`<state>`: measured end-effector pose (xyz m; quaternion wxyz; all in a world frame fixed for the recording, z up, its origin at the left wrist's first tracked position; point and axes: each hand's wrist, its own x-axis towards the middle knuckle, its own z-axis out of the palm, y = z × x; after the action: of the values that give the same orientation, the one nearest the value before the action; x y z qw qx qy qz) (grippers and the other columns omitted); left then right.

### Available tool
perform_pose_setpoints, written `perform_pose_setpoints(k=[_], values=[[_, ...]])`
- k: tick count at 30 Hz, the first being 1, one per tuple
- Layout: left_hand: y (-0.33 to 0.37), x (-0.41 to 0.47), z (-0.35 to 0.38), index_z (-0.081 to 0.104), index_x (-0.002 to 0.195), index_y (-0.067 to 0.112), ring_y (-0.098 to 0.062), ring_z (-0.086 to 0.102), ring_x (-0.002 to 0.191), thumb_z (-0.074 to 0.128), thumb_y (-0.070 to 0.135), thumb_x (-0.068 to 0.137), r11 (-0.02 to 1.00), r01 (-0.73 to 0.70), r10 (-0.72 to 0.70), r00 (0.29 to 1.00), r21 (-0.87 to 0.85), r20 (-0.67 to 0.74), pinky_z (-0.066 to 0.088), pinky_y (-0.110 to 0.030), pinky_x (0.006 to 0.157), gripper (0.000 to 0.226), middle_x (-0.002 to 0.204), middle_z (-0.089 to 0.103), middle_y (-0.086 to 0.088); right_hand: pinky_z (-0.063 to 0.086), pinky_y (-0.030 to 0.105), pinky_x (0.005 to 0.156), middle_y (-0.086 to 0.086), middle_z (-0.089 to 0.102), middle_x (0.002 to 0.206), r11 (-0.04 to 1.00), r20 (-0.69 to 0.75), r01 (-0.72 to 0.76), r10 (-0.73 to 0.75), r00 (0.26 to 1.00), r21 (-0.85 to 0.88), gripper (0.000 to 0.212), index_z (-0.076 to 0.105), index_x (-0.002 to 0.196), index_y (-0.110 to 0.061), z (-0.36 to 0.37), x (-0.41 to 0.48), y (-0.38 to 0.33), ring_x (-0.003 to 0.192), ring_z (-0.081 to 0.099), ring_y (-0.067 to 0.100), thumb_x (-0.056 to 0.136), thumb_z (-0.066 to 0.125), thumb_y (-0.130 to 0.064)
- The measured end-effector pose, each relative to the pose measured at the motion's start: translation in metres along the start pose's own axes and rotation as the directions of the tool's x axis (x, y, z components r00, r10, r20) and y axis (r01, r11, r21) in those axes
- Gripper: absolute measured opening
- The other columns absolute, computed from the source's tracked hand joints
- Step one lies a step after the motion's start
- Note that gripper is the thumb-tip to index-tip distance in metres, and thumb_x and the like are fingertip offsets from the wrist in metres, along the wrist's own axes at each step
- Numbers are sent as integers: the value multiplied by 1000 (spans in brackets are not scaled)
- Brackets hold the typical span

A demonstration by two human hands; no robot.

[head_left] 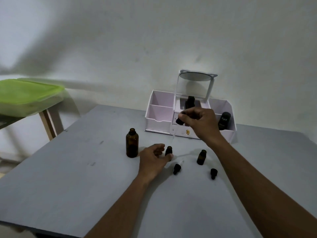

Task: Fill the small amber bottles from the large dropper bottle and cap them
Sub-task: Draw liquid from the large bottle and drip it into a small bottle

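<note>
The large amber bottle (132, 145) stands uncapped on the grey table (68, 177). My right hand (199, 122) pinches the large dropper (180, 120) by its black bulb, the glass tube angled down toward a small amber bottle (168, 150). My left hand (155, 158) steadies that open small bottle with thumb and fingers. A second small amber bottle (201, 157) stands open to the right. Two small black dropper caps (177, 168) (213, 173) lie on the table in front of the bottles.
A white and pink organiser (159, 114) with a mirror (195, 77) stands at the back, holding a dark bottle (190, 102) and a black tube (224, 120). A green lidded box (29, 95) sits on a stool at left.
</note>
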<state>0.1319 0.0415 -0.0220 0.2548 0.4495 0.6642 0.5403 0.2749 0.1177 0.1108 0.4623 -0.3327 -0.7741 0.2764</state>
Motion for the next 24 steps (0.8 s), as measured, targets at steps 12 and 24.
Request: perform_pose_setpoints(k=[12, 24], values=[[-1, 5, 5, 64, 122, 18, -1, 59, 93, 82, 32, 72, 995, -43, 41, 999, 91, 20, 41, 0, 70, 55, 119, 68, 1, 52, 6, 65, -17, 70, 73, 998, 18, -10, 12, 1000, -63, 5, 77, 90, -15, 12, -4, 17, 63, 67, -10, 85, 78, -18], [-2, 7, 7, 69, 116, 18, -2, 60, 91, 79, 26, 77, 992, -62, 60, 998, 110, 19, 44, -9, 82, 41, 114, 70, 2, 54, 22, 69, -16, 70, 69, 995, 29, -19, 22, 999, -101, 3, 78, 85, -14, 13, -2, 26, 61, 66, -7, 83, 79, -17]])
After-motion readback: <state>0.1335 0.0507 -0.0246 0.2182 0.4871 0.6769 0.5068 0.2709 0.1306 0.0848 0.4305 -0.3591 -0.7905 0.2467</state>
